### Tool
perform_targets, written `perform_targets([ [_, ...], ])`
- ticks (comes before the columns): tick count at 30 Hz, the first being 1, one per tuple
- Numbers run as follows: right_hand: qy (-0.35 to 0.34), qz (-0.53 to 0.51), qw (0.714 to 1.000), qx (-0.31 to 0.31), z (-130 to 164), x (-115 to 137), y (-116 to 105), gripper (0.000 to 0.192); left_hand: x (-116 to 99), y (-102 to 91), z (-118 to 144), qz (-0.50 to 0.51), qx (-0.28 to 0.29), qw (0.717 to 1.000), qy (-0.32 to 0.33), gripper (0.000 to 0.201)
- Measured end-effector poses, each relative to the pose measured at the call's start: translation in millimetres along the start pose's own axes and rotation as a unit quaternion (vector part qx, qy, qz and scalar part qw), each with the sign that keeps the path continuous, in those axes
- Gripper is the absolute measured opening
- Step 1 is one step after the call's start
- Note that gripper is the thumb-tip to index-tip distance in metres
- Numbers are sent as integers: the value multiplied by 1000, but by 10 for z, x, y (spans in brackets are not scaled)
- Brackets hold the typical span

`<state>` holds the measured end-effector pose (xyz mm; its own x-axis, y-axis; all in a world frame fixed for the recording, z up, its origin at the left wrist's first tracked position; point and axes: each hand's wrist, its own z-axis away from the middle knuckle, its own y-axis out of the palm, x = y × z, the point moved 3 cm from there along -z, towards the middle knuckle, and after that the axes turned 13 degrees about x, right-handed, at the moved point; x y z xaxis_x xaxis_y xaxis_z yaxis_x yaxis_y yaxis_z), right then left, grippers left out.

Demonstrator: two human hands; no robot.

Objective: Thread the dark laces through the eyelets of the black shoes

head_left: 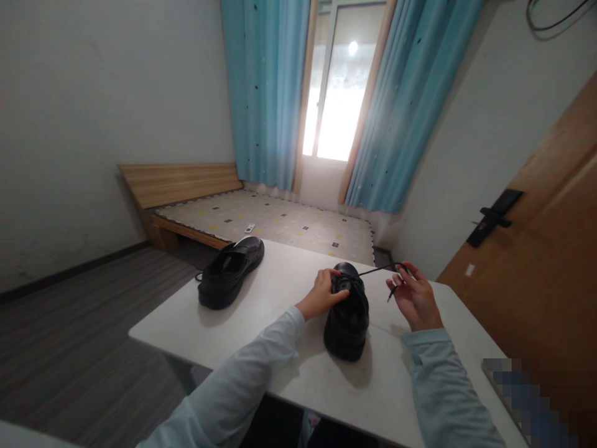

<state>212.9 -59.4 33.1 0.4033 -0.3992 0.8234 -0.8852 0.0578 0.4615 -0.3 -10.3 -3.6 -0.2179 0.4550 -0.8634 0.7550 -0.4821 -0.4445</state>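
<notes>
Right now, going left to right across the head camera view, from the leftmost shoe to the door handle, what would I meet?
First black shoe → left hand → second black shoe, touched by that hand → right hand, holding the lace → door handle.

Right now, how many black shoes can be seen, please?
2. One shoe rests on the left of the table. The other shoe is farther right, held by the left hand; the right hand holds its lace. Any under the table would be hidden.
</notes>
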Motion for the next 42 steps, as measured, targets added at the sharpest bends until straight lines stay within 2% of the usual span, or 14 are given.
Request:
perform_targets([
  [11, -56, 53, 995, -63, 2, 113, -44, 24, 14, -10, 1, -5, 2, 1000, -3, 43],
  [15, -52, 121, 989, -64, 36, 123, 6, 23, 6, -11, 2, -6, 3, 1000, -4, 44],
  [18, -19, 192, 981, -28, 50, 92, 45, 24, 3, -16, 5, -10, 3, 1000, -7, 46],
  [22, 63, 271, 958, 67, 45, -42, 80, 35, 21, -21, -12, 0, -5, 1000, -1, 44],
  [27, 128, 325, 913, 208, 54, -270, 97, 60, 6, -72, -33, 44, -42, 998, 19, 23],
  [30, 142, 345, 889, 266, 65, -387, 79, 68, -45, -109, -14, 20, -53, 998, 33, 14],
  [35, 130, 362, 876, 292, 37, -482, 4, 70, -68, -115, 0, -29, -59, 997, 33, 9],
  [42, 135, 374, 871, 288, 7, -505, -30, 72, 4, -90, -69, -29, -75, 997, 21, 8],
])
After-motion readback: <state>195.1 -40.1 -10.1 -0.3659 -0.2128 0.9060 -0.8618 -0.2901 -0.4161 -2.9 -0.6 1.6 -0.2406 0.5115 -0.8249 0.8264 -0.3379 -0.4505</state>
